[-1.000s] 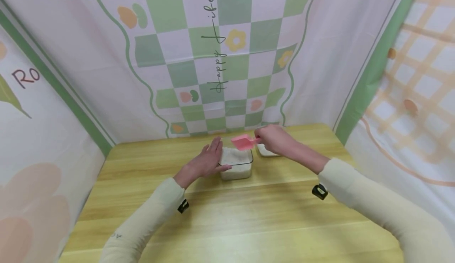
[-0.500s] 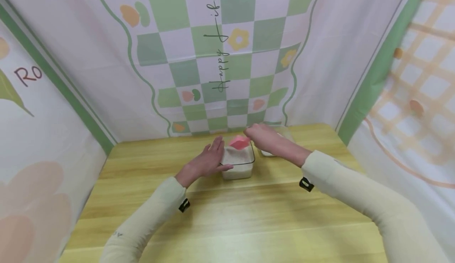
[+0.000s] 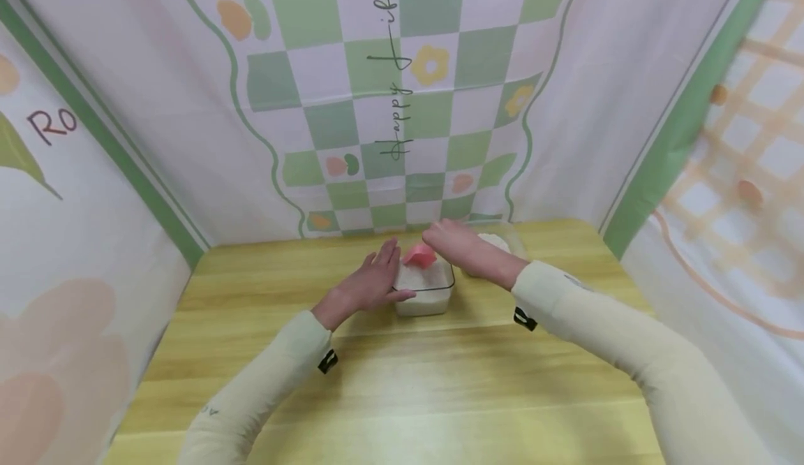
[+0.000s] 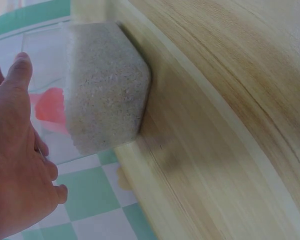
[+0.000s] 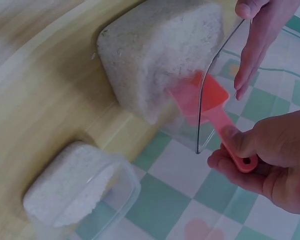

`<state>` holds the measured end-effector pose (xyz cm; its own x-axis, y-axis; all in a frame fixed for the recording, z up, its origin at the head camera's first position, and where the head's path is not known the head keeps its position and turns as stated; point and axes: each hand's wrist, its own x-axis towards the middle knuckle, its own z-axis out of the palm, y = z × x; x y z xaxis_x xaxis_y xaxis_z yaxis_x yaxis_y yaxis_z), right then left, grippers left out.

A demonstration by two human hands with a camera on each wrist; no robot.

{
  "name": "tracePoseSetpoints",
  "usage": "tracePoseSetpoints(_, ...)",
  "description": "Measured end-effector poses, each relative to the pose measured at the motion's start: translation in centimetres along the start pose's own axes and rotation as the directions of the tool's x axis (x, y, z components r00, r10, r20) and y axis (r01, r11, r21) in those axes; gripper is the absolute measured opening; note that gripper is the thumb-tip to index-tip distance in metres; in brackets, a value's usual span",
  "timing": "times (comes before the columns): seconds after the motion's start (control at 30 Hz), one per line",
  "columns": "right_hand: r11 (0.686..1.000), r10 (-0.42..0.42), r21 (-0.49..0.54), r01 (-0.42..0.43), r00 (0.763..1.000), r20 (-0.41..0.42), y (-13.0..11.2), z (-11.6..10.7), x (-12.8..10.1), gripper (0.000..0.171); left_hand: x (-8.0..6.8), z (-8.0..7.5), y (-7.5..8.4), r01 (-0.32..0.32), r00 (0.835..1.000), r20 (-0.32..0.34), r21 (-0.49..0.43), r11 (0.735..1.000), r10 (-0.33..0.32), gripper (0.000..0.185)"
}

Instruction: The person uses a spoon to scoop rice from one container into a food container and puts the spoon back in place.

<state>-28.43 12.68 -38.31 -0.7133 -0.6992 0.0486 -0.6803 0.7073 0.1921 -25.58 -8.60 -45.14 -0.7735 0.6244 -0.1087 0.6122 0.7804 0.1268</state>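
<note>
Bright, even light with soft shadows; wide-angle edges bend, and both wrist views are slightly blurred.

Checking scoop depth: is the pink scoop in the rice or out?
In. The pink scoop has its bowl dug into the rice inside the clear container.

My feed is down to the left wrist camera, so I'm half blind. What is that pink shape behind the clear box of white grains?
Observer: It is a pink scoop, its bowl dipped into the grains inside the box.
Operator: What holds it?
Observer: The right hand grips its handle, thumb on top.
Operator: Anything else close by?
Observer: A second clear box, also holding white grains, stands just to the right of the first on the table.
</note>
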Motion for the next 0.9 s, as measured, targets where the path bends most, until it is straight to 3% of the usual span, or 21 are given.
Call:
tracePoseSetpoints(0.13, 1.0, -0.004, -0.026, 0.005, 1.0, 0.024, -0.2, 0.0, 0.7, 0.021, 0.1, -0.1, -0.1, -0.002, 1.0, 0.0, -0.006, 1.0, 0.002, 0.102)
tracePoseSetpoints(0.43, 0.978, -0.164, -0.123, 0.169, 0.985, 0.052, 0.1, 0.2, 1.6, 0.017, 0.1, 0.0, -0.1, 0.002, 1.0, 0.009, -0.002, 1.0, -0.002, 0.102)
tracePoseSetpoints(0.7, 0.98, -0.177, -0.053, 0.19, 0.966, 0.191, -0.3, 0.8, 2.5, 0.014, 0.1, -0.1, 0.0, 0.004, 1.0, 0.017, -0.017, 1.0, -0.003, 0.103)
tracePoseSetpoints(0.9, 0.983, -0.179, 0.094, 0.161, 0.954, 0.241, 0.3, 0.3, 3.0, 0.015, 0.1, -0.2, 0.0, 0.029, 0.999, 0.017, -0.001, 1.0, -0.029, 0.102)
